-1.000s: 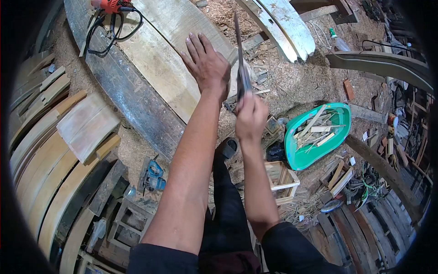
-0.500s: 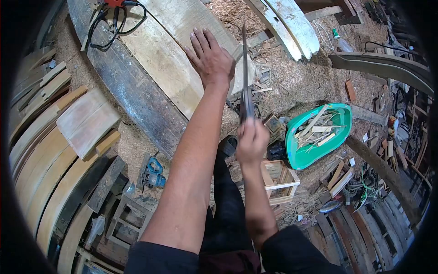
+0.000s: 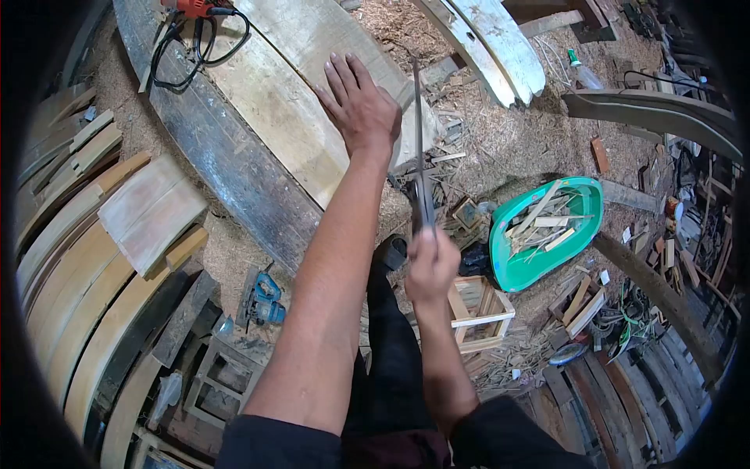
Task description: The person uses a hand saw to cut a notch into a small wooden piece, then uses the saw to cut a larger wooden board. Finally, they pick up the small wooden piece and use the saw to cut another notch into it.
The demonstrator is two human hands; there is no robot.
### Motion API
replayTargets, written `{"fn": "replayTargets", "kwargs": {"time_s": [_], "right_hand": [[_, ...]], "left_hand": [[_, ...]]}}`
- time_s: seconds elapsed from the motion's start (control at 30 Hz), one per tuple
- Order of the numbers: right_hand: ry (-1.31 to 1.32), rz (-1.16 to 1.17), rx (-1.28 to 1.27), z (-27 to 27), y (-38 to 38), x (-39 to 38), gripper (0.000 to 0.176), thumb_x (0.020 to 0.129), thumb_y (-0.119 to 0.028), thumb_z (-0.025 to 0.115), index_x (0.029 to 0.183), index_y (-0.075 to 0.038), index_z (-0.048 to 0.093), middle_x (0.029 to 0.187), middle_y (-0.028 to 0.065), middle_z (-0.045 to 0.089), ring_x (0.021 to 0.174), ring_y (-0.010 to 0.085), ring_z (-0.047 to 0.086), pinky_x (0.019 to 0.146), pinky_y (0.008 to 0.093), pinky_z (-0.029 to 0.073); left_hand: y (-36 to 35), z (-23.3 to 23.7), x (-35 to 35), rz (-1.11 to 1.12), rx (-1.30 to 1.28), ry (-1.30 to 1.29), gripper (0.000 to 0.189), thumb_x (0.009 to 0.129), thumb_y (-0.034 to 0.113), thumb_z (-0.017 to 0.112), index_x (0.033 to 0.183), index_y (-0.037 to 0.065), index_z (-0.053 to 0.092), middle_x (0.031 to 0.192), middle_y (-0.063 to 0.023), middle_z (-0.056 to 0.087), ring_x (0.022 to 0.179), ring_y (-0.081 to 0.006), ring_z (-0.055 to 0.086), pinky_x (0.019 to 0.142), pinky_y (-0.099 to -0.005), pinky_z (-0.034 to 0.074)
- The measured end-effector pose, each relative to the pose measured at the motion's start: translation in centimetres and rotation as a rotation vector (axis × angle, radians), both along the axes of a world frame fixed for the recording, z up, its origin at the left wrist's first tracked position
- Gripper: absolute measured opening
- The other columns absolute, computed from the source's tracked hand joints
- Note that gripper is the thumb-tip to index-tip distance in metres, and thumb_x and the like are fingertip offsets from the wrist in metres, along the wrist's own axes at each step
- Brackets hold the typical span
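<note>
Saw (image 3: 424, 199) is out front, just right of the board (image 3: 312, 35), blade pointing away from the body. Prob. light for its length; blade looks thin, so likely stiff edgewise but whippy sideways, apt to kink if twisted. Best hold = handle end, full fist, wrist in line w/ blade, skin off the edge. R hand (image 3: 432, 266) has about that: fingers curled tight round the handle, which the fist mostly hides. L hand (image 3: 361, 113) is palm down on the board, fingers extended & slightly apart, gripping nothing. Board is prob. heavy & rigid, dry rather than slick; flat palm pressure nr the end seems sensible, as it's too wide to pinch across.

Looks: saw is long, narrow, dark grey w/ a paler sheen nr the fist, tapering to the far tip. It's nearly edge-on & a bit blurred, so can't tell the teeth, nor if blade touches the board. Board is broad, tan-grey, grain showing, lying alongside a paler plank (image 3: 258, 102), dark seam between.
</note>
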State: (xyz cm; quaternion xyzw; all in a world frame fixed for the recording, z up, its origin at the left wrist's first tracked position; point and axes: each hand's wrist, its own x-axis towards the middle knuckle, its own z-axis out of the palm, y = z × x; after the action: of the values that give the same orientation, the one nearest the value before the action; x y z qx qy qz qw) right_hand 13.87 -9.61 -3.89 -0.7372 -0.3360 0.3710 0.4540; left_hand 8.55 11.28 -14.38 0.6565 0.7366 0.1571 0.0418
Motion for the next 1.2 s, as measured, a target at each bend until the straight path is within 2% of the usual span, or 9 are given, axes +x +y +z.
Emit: {"fn": "replayTargets", "kwargs": {"time_s": [0.13, 0.3, 0.47, 0.57, 0.67, 0.77, 0.97, 1.13, 1.2], "right_hand": [[0.197, -0.073, 0.01, -0.6, 2.2, 1.1, 0.037, 0.099, -0.022, 0.048, 0.069, 0.0, 0.054, 0.054, 0.0057, 0.049, 0.051, 0.0142, 0.049, 0.05, 0.0324, 0.037], [-0.008, 0.036, 0.03, -2.3, 9.2, 1.6, 0.038, 0.1, -0.023, 0.047, 0.07, 0.001, 0.053, 0.054, 0.0066, 0.047, 0.049, 0.016, 0.045, 0.049, 0.034, 0.035], [-0.005, 0.041, -0.009, 0.2, -1.5, -0.1, 0.035, 0.097, -0.022, 0.047, 0.069, -0.001, 0.051, 0.055, 0.0069, 0.047, 0.051, 0.0145, 0.046, 0.049, 0.0327, 0.036], [0.143, -0.032, -0.013, -1.2, 0.1, 0.7, 0.035, 0.097, -0.02, 0.046, 0.068, -0.002, 0.051, 0.056, 0.0061, 0.049, 0.051, 0.0142, 0.047, 0.05, 0.0323, 0.037], [0.035, -0.003, 0.058, -4.3, 7.0, 1.6, 0.037, 0.099, -0.022, 0.046, 0.068, -0.002, 0.051, 0.056, 0.0049, 0.049, 0.051, 0.0131, 0.047, 0.05, 0.0317, 0.037], [0.062, -0.004, 0.031, -4.1, 6.7, 1.2, 0.039, 0.1, -0.024, 0.047, 0.068, -0.002, 0.05, 0.055, 0.0052, 0.049, 0.05, 0.0131, 0.046, 0.049, 0.0319, 0.036], [0.129, -0.095, 0.09, -3.2, -4.2, -0.7, 0.034, 0.095, -0.024, 0.049, 0.069, -0.003, 0.054, 0.054, 0.0038, 0.048, 0.051, 0.0111, 0.047, 0.048, 0.0293, 0.035], [0.061, -0.015, 0.095, -4.1, 8.2, 1.5, 0.038, 0.1, -0.024, 0.047, 0.069, -0.002, 0.05, 0.053, 0.0038, 0.045, 0.05, 0.0121, 0.045, 0.048, 0.031, 0.036], [0.013, -0.008, 0.082, -3.7, 6.7, 1.1, 0.038, 0.1, -0.024, 0.048, 0.069, -0.002, 0.05, 0.053, 0.0044, 0.045, 0.05, 0.0128, 0.043, 0.049, 0.0312, 0.036]], "left_hand": [[-0.3, 0.1, 0.1, 0.001, -0.008, -0.009, 0.063, 0.091, 0.02, 0.042, 0.151, 0.002, 0.032, 0.161, -0.0184, 0.023, 0.15, -0.0324, 0.017, 0.121, -0.0536, 0.008], [0.1, 0.3, -0.1, -0.005, 0.006, -0.003, 0.063, 0.091, 0.02, 0.044, 0.15, 0.002, 0.033, 0.16, -0.0179, 0.024, 0.15, -0.0322, 0.018, 0.12, -0.054, 0.01], [0.1, -0.2, 0.1, 0.012, 0.009, 0.022, 0.063, 0.09, 0.021, 0.045, 0.15, 0.003, 0.035, 0.16, -0.0179, 0.026, 0.15, -0.032, 0.02, 0.12, -0.0547, 0.012], [-0.1, 0.2, 0.0, 0.009, 0.008, 0.028, 0.063, 0.09, 0.021, 0.046, 0.15, 0.003, 0.035, 0.16, -0.0176, 0.026, 0.149, -0.032, 0.021, 0.12, -0.0549, 0.013], [0.0, 0.2, 0.2, 0.013, 0.017, 0.009, 0.063, 0.09, 0.021, 0.046, 0.15, 0.003, 0.035, 0.16, -0.0174, 0.026, 0.149, -0.0319, 0.021, 0.119, -0.0551, 0.013], [-0.1, 0.0, -0.1, 0.018, 0.02, 0.016, 0.063, 0.09, 0.021, 0.046, 0.149, 0.003, 0.035, 0.16, -0.0174, 0.027, 0.149, -0.0318, 0.021, 0.119, -0.0554, 0.013], [-0.4, 0.1, 0.1, 0.02, 0.007, 0.023, 0.063, 0.09, 0.021, 0.046, 0.149, 0.002, 0.036, 0.159, -0.0176, 0.028, 0.149, -0.0312, 0.02, 0.12, -0.0547, 0.012], [0.0, -0.2, 0.0, 0.013, 0.036, -0.002, 0.063, 0.09, 0.022, 0.046, 0.149, 0.003, 0.035, 0.159, -0.0169, 0.028, 0.15, -0.031, 0.02, 0.12, -0.054, 0.012], [-0.2, -0.2, -0.1, 0.012, 0.022, 0.014, 0.063, 0.09, 0.022, 0.046, 0.15, 0.003, 0.035, 0.159, -0.0167, 0.028, 0.15, -0.0312, 0.02, 0.12, -0.0539, 0.012]]}}
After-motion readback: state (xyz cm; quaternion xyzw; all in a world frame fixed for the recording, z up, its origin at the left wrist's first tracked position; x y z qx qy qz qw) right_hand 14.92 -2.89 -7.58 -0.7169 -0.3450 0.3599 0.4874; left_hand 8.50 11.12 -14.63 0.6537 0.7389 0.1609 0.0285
